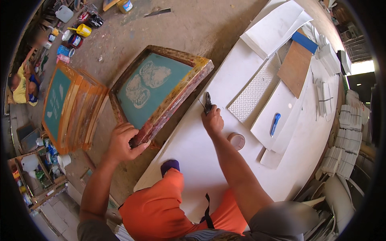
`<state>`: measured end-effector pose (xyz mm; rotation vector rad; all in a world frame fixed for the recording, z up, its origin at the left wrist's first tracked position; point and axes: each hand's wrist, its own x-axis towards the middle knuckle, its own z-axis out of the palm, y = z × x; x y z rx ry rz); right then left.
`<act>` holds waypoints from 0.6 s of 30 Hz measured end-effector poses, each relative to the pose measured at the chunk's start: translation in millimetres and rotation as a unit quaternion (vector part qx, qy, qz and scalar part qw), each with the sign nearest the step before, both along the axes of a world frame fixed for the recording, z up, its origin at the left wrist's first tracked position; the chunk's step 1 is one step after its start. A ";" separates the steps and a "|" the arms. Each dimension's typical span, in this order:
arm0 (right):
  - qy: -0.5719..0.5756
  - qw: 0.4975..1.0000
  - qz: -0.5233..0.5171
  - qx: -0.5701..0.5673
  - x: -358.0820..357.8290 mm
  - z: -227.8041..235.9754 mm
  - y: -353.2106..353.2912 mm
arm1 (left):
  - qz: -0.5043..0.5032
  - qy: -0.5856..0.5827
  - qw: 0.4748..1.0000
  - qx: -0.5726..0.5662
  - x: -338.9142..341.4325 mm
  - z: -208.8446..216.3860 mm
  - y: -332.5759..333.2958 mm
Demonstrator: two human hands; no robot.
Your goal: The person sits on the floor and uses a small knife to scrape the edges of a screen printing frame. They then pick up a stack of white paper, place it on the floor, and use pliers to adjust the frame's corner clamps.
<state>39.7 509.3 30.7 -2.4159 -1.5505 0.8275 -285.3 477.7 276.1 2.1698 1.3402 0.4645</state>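
Observation:
My left hand [124,143] is closed round the near corner of a wooden screen-printing frame [163,86]. Its mesh is green with pale printed shapes, and its wood is stained with dried paint. The frame is tilted, held up beside the left edge of the white table [193,148]. A pair of pliers [207,103] with dark handles is gripped in my right hand [214,121], low over the tabletop and right of the frame. Close to my right forearm lies a brown roll of tape [236,141]. Farther right, a blue cutter knife [275,124] rests on a white sheet.
Several similar frames [76,108] lean together on the left. Paint tubs and a yellow pot [83,30] stand on the floor beyond. White sheets [275,26], a textured panel [255,90] and a brown board [295,68] cover the table's far right. Another person [24,86] is at far left.

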 end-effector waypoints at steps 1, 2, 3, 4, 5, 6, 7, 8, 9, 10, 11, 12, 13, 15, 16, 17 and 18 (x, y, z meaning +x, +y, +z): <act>0.008 1.000 -0.023 -0.003 -16.3 -0.1 1.7 | -0.009 -0.008 1.000 0.009 -7.2 -7.5 0.9; 0.034 0.999 -0.029 0.001 -30.8 -0.5 5.2 | -0.016 -0.007 1.000 0.010 -14.0 -15.1 1.7; 0.060 0.997 -0.037 0.006 -40.7 -0.1 9.3 | -0.025 -0.005 1.000 0.012 -18.6 -21.1 4.5; 0.101 0.993 -0.021 0.057 -47.3 1.6 7.4 | -0.036 -0.004 0.999 0.014 -22.4 -27.2 7.8; 0.102 0.994 -0.026 0.017 -51.5 3.2 7.2 | -0.047 -0.001 0.999 0.017 -26.6 -33.6 11.6; 0.085 0.996 -0.015 -0.009 -48.2 12.6 4.9 | -0.056 0.001 0.998 0.020 -31.2 -38.7 15.8; 0.067 0.997 -0.004 -0.037 -43.3 20.0 -2.4 | -0.066 0.001 0.998 0.022 -35.8 -44.9 19.8; 0.021 0.997 0.031 -0.068 -32.0 29.5 -13.6 | -0.064 0.003 0.998 0.017 -38.8 -50.8 22.2; -0.027 0.993 0.066 -0.098 -15.8 38.4 -27.0 | -0.062 0.001 0.998 0.013 -42.5 -56.3 24.6; -0.060 0.988 0.093 -0.112 3.7 39.9 -43.6 | -0.060 0.000 0.998 0.009 -43.5 -62.1 29.5; -0.090 0.979 0.101 -0.151 23.6 39.0 -58.3 | -0.068 -0.010 0.997 0.015 -41.7 -68.4 35.3; -0.127 0.975 0.127 -0.129 48.3 20.3 -81.1 | -0.077 -0.018 0.997 0.020 -38.1 -71.8 41.9; -0.128 0.967 0.145 -0.166 61.5 30.2 -84.9 | -0.079 -0.018 0.996 0.022 -37.8 -72.9 45.4; -0.184 0.947 0.202 -0.169 101.1 22.2 -101.7 | -0.071 -0.049 0.996 0.029 -30.6 -71.6 56.3; -0.169 0.958 0.193 -0.129 118.4 19.1 -107.8 | -0.061 -0.062 0.996 0.033 -28.0 -72.6 58.9; -0.179 0.966 0.151 -0.111 135.0 10.5 -117.3 | -0.062 -0.066 0.995 0.029 -26.2 -72.0 61.0; -0.188 0.970 0.101 -0.120 141.3 13.5 -117.1 | -0.063 -0.068 0.995 0.029 -25.3 -69.3 65.3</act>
